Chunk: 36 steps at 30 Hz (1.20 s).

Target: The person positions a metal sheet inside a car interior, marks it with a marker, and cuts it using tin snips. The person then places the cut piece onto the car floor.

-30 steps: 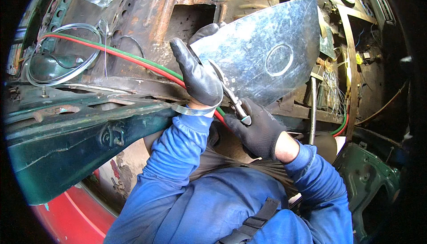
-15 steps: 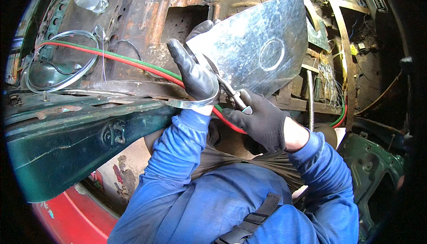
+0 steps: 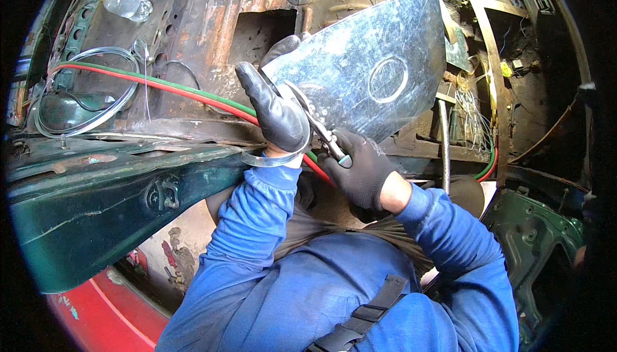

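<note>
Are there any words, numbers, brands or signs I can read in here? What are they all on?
None that can be read.
Dark glove on the right hand: small pale marks, too blurred to tell if they are letters.
Metal sheet: a pale ring, which is a shape, not a word or number.
Clear bottle: no writing that can be made out.
</note>
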Motion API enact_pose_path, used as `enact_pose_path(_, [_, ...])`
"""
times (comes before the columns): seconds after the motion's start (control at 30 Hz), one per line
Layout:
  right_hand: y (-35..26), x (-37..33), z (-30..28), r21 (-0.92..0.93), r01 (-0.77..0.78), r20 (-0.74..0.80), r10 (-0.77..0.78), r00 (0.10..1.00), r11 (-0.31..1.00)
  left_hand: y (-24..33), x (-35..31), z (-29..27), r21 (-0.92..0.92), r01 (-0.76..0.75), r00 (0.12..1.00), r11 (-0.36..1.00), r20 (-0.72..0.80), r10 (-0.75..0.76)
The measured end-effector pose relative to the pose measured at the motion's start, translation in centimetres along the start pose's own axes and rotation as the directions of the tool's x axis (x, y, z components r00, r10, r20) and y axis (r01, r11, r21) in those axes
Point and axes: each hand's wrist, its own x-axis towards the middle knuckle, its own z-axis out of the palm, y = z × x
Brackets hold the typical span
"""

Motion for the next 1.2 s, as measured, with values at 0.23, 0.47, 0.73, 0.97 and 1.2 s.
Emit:
enact_pose_path(0.23, [-2.2,-0.5,-2.7,0.062,-0.079,0.156,0.068,0.985,0.995,0.1,-0.3,-0.4,-0.129,0.018,0.996,0.991,0.089,-0.006])
enact_pose_path(0.47, [-1.6,0.2,-1.6,-0.029,0.025,0.068,-0.023,0.997,0.999,-0.1,0.1,0.3,-0.056,-0.011,0.999,0.998,0.036,0.013])
enact_pose_path(0.73, [-1.5,0.5,-1.2,0.020,-0.015,0.075,0.014,0.997,1.000,0.2,0.3,0.8,-0.103,0.017,0.999,0.995,-0.037,-0.021])
enact_pose_path(0.97, [-3.5,0.9,-2.9,0.234,-0.141,0.253,0.080,0.964,0.962,0.3,-0.3,0.6,-0.163,0.055,0.998,0.985,0.013,-0.053])
enact_pose_path(1.2, [-1.4,1.2,-1.1,0.007,0.044,0.094,-0.044,0.995,0.999,0.3,0.3,0.4,-0.148,0.031,1.000,0.988,0.007,-0.031])
